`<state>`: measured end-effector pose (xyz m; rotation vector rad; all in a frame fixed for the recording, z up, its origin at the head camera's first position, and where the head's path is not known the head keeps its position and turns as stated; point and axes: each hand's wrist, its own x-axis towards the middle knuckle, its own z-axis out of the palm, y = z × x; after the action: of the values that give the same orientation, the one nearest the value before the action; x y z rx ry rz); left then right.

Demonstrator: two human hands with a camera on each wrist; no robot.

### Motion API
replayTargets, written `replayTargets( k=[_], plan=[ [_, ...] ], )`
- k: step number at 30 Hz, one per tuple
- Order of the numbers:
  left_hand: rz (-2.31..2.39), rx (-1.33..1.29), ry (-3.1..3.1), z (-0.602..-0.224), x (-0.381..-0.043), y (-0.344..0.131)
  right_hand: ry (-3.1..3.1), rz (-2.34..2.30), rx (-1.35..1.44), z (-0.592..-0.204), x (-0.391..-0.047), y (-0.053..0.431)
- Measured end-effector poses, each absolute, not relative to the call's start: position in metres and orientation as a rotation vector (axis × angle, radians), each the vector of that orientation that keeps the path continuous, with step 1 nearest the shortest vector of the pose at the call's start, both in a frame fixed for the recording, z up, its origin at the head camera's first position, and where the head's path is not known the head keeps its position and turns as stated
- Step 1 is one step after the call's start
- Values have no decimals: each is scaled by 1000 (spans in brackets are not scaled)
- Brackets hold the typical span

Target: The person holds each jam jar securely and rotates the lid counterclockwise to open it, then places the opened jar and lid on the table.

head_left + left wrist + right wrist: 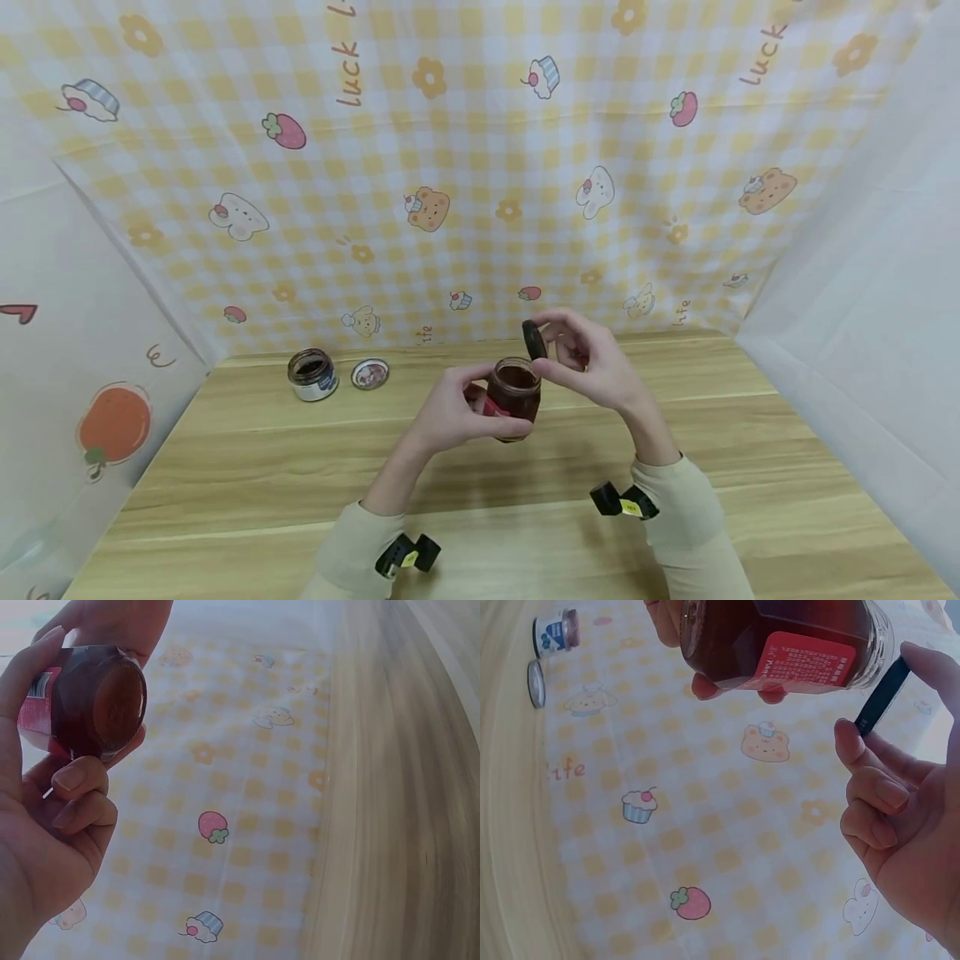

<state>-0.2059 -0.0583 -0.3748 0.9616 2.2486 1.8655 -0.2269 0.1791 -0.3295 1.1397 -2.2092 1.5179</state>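
Observation:
My left hand (461, 408) grips a glass jar (516, 398) of dark reddish-brown contents above the table. A red label (810, 661) wraps its side, and its mouth is uncovered. Between thumb and fingers my right hand (592, 358) pinches a black lid (534, 340), tilted on edge just above and right of the jar's mouth. In the right wrist view the lid (885, 696) is close beside the jar's rim; whether they touch I cannot tell. The left wrist view shows the jar's base (120, 709) and my left fingers curled around its side.
At the back left of the wooden table (450, 487) stands a smaller uncovered jar (312, 375) with a white and blue label. A round lid (370, 374) lies flat just right of it. A yellow checked cloth (480, 167) hangs behind the table.

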Motion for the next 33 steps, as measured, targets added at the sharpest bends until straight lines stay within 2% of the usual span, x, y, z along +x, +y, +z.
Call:
replayTargets(
  k=[33],
  plan=[
    [1932,713,2460,-392,-212,-61,-2291,1584,994,-353,-248,180]
  ],
)
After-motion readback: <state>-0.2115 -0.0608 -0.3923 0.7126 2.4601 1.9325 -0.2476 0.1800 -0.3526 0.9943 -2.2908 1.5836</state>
